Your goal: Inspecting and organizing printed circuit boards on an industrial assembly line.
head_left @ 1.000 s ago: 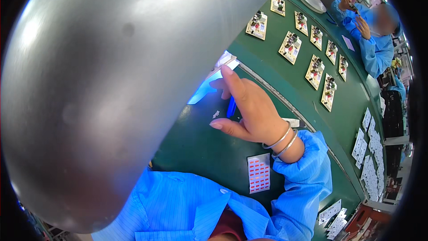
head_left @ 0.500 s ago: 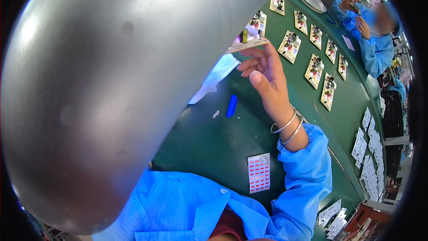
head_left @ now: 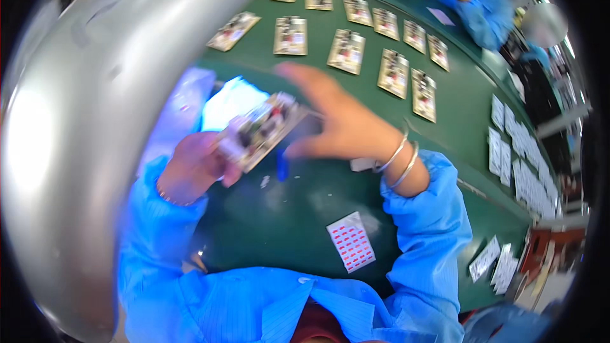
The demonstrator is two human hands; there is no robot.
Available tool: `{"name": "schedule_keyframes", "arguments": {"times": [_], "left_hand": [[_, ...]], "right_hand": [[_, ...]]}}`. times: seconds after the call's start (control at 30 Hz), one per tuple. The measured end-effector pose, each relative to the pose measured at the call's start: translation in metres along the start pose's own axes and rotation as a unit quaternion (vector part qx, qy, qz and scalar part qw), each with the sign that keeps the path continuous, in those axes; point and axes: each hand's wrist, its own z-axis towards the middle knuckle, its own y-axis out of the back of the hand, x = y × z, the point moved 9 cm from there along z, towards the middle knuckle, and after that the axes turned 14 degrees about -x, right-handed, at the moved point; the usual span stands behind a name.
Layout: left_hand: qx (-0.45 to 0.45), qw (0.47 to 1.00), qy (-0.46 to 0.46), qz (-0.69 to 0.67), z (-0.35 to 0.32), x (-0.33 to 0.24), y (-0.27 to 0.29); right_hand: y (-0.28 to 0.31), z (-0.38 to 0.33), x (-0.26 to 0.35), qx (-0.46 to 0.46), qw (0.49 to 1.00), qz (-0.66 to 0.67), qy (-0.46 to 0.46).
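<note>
A circuit board (head_left: 262, 128) with mounted components is held tilted above the table, slightly blurred. My left hand (head_left: 194, 162) grips its lower left end, with the fingers closed at the edge. Just right of the board, my right hand (head_left: 337, 117) is spread with thumb and fingers apart; it looks free of the board, though motion smears its fingertips. Beneath the board lies a small blue object (head_left: 282, 166), partly hidden. A sheet of red arrow stickers (head_left: 351, 242) rests on the table between my forearms.
A large grey metal lamp shade (head_left: 82, 133) fills the left side. Brightly lit white sheeting (head_left: 232, 103) lies beyond my left hand. Several circuit boards (head_left: 346, 51) stand in rows on the green table (head_left: 273, 216). White printed boards (head_left: 534, 181) lie at right; a co-worker (head_left: 476, 6) sits across.
My view has shifted, and the lamp shade covers less. My left hand and the board have come into sight. My right hand, earlier at a board's edge, is now apart from it and spread.
</note>
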Motion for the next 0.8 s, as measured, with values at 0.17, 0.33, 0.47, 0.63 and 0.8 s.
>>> {"name": "schedule_keyframes", "arguments": {"times": [0.17, 0.33, 0.47, 0.63, 0.8], "left_hand": [[0.018, 1.000, 0.009, 0.009, 0.001, 0.017, 0.009], [0.021, 0.956, -0.020, 0.292, -0.007, 0.021, 0.021], [0.181, 0.983, -0.005, 0.028, -0.010, 0.016, -0.030], [0.148, 0.987, 0.022, 0.052, -0.004, 0.016, -0.022], [0.157, 0.986, 0.030, 0.044, -0.002, 0.014, -0.026]], "right_hand": [[-0.020, -0.018, 0.055, 0.098, 0.992, -0.018, 0.074], [-0.019, -0.023, 0.055, 0.124, 0.990, 0.057, 0.024], [-0.016, -0.039, 0.002, 0.122, 0.806, 0.521, -0.252], [0.017, -0.023, -0.037, -0.060, 0.581, 0.754, -0.301], [0.024, -0.022, -0.042, -0.104, 0.590, 0.747, -0.288]]}}
